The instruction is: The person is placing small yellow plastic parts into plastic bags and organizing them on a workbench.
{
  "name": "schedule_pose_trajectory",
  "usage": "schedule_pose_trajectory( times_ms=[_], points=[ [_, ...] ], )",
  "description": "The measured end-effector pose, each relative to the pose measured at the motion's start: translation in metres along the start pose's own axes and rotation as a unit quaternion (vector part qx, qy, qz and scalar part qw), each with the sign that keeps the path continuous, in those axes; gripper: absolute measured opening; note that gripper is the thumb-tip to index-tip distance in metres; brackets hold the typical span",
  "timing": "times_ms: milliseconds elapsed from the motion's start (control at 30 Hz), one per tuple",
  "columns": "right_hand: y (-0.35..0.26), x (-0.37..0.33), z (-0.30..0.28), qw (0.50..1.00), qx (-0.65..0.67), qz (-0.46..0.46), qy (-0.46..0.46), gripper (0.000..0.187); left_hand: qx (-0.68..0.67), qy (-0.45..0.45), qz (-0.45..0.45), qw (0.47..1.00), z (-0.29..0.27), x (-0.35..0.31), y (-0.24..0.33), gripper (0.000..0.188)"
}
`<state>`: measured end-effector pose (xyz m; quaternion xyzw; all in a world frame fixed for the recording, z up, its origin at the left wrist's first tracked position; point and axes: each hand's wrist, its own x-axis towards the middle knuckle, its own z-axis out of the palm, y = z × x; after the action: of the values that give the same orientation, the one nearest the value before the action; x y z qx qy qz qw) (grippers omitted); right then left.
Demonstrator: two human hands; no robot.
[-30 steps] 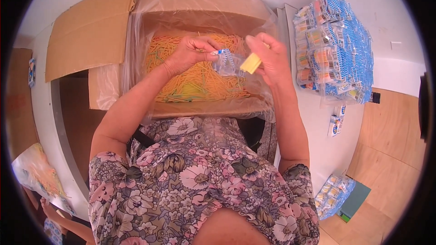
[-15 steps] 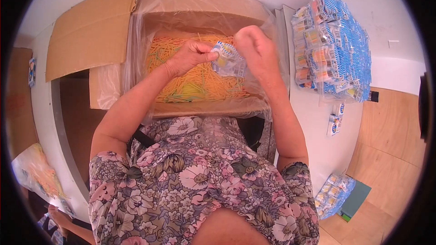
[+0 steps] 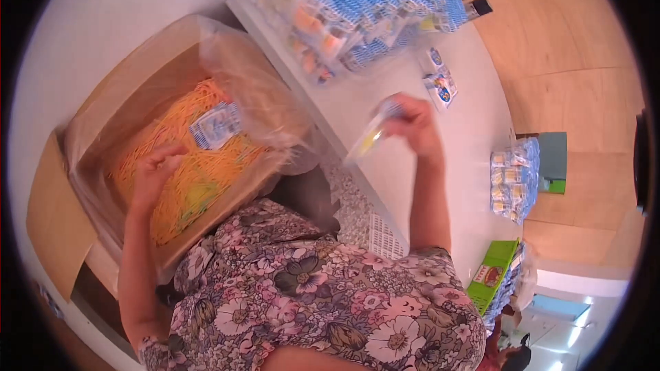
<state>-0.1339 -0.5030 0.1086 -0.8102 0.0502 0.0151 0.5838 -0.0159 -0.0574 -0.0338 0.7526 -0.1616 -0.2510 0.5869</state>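
Note:
Over the open, plastic-lined cardboard box (image 3: 103, 120) at left, my left hand (image 3: 155, 173) has its fingers loosely bent and apart, with nothing visible in them. Thin orange, yellow and green strands (image 3: 175, 127) fill the box. On top of them, a little beyond my left fingers, lies a clear packet (image 3: 218, 126) with a blue-striped edge. My right hand (image 3: 412, 126) is raised above the white table, closed on a small clear packet (image 3: 371, 139) with something yellow inside. Motion blurs this packet.
A large heap of blue-edged packets (image 3: 371, 10) stands on the white table (image 3: 350, 106). Small printed packets (image 3: 440, 82) lie near it. Farther right are a bagged bundle (image 3: 512, 178) and a green bin (image 3: 493, 278). Another person (image 3: 512, 357) is at lower right.
My view has turned right, putting the box at left. My right hand has moved from above the box to the table with a packet. A packet now lies on the strands; my left hand has let go.

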Motion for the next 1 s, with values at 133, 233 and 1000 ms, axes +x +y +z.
schedule_pose_trajectory(
  times_ms=[133,233,1000],
  points=[
    [0.083,0.000,-0.145,0.887,-0.336,0.008,0.317,0.015,0.075,-0.018,-0.069,0.995,0.010,0.015,0.030,0.028],
    [0.143,-0.009,-0.233,0.810,-0.487,0.046,0.324,0.026,0.207,-0.036,0.080,0.974,0.021,0.052,0.021,0.017],
    [-0.022,0.018,0.093,0.837,-0.351,-0.412,0.086,0.019,0.134,0.034,-0.005,0.990,0.046,0.092,-0.001,0.020]
  ],
)
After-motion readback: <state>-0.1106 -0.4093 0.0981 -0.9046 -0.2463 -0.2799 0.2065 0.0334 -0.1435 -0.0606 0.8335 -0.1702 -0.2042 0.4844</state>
